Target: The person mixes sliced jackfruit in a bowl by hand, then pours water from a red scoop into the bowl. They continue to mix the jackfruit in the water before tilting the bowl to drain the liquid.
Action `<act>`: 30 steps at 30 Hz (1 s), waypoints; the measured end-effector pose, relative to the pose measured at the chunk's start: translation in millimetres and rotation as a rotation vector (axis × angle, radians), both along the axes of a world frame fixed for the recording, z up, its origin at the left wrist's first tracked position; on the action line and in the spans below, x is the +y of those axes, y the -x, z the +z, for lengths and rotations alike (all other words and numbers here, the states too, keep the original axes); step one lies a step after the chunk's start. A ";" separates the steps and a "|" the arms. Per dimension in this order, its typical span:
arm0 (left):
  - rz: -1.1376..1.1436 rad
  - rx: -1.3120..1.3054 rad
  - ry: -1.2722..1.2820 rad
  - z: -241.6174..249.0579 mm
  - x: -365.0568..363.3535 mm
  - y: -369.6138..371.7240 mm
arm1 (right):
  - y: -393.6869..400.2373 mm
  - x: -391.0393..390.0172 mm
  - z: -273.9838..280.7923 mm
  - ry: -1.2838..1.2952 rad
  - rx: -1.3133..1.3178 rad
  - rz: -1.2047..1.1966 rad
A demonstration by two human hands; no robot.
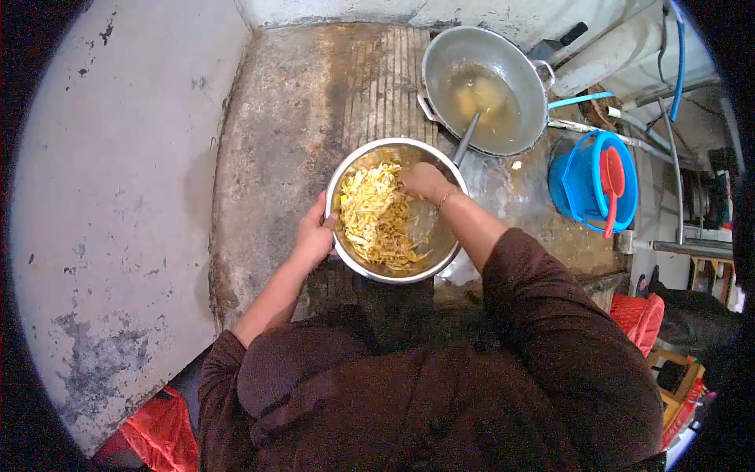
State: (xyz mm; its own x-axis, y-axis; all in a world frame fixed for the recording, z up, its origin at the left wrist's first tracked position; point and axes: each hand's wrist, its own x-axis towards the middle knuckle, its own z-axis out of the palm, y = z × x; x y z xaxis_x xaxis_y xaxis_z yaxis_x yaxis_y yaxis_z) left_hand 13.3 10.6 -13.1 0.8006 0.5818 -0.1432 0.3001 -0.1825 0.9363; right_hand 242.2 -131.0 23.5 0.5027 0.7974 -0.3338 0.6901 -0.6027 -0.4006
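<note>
A round steel bowl (397, 144) holds a heap of pale yellow shredded strips (370, 200), with browner bits toward its lower side. My left hand (316, 234) grips the bowl's left rim, thumb over the edge and fingers on the outside. Inside the bowl, at its upper right, my right hand (427, 183) is closed with its fingers curled down by the strips. Its fingertips are hidden, so whatever they hold cannot be made out. A grey handle (468, 138) slants between the bowl's right rim and a big metal pan.
The two-handled metal pan (511, 59) at the back holds cloudy liquid with a yellowish lump. On the right stands a blue bucket (578, 185) with a red dipper (612, 181) on it. Pipes and hoses run beyond it. A wall (118, 157) bounds the left side.
</note>
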 end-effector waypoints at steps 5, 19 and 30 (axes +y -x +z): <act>-0.015 0.203 0.214 52.9 -6.4 -6.7 | 25.0 49.2 -56.8 -0.376 0.208 -0.416; 0.018 0.123 0.181 53.3 -13.5 -6.7 | 110.0 -22.7 10.4 -0.070 -0.100 0.393; 0.030 0.085 0.053 34.5 -7.3 -6.5 | 67.4 21.0 -8.2 -0.059 -0.022 0.084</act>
State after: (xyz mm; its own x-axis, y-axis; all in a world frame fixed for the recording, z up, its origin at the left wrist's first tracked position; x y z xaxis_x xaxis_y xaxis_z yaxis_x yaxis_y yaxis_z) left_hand 19.9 3.3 21.4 0.7662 0.5955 -0.2416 0.3839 -0.1227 0.9152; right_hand 174.9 -110.0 15.3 0.4397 0.8551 -0.2748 0.7461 -0.5181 -0.4182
